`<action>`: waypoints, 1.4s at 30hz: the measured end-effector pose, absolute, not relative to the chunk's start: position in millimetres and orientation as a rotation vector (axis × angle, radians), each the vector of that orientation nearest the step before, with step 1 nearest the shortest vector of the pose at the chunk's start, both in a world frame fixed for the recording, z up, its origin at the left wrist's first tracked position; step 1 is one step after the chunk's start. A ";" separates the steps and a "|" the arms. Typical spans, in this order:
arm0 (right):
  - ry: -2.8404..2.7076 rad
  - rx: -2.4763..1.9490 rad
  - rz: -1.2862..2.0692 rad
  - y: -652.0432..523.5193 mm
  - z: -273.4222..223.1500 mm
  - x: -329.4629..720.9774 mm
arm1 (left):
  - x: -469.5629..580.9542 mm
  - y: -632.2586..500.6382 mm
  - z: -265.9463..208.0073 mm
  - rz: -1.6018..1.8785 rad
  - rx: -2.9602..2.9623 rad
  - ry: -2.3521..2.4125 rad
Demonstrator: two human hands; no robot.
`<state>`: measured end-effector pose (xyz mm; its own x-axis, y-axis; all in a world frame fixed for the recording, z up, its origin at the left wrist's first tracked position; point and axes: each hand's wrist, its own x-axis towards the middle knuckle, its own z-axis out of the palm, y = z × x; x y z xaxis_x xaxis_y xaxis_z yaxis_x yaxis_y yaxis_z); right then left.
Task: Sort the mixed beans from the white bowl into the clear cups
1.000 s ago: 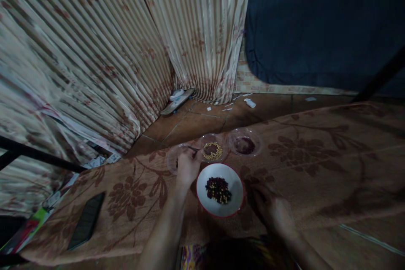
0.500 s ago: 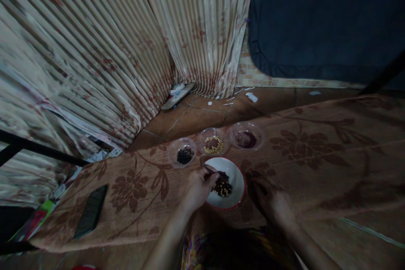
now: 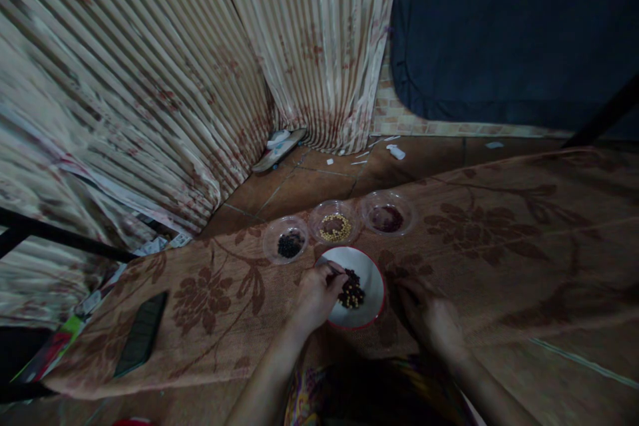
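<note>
A white bowl with a red rim [image 3: 370, 279] stands on the cloth before me, dark and pale yellow beans [image 3: 352, 290] mixed inside it. Over its left rim reaches my left hand [image 3: 319, 289], thumb and forefinger pinched together above the beans. Whatever is in that pinch is too small to make out. My right hand [image 3: 432, 316] is low beside the bowl's right edge, apart from the rim. Its fingers are curled together in shadow, and their contents cannot be made out. Beyond the bowl are clear tubs of black beans [image 3: 289, 245], yellow beans [image 3: 335, 228] and dark red beans [image 3: 390, 218].
A brown flowered cloth [image 3: 474, 279] covers the long surface. On its left part lies a dark phone [image 3: 142, 333]. Striped curtains [image 3: 309, 46] hang behind a tiled floor [image 3: 299, 186] with a slipper [image 3: 279, 150] and white scraps. Dark bars [image 3: 64, 236] stand at left.
My left hand stays pinched over the bowl, its fingertips barely shifted. The right hand keeps its place beside the bowl. The whole view has shifted slightly.
</note>
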<state>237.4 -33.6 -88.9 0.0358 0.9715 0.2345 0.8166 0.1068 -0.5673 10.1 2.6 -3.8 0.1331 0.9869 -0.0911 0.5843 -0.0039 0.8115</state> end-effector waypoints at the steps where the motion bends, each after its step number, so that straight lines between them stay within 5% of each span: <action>1: -1.811 -1.739 0.350 -33.5 -89.6 237.6 | 10.3 2.7 -4.7 0.691 1.677 1.537; 42: -1.828 -1.723 0.350 -33.5 -90.6 239.3 | 9.5 3.9 -7.5 0.725 1.633 1.533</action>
<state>239.3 -33.5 -90.6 0.0185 0.9708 0.2393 0.8138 0.1245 -0.5677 9.5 3.9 -7.5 0.1146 0.9887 -0.0970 0.5522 0.0178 0.8335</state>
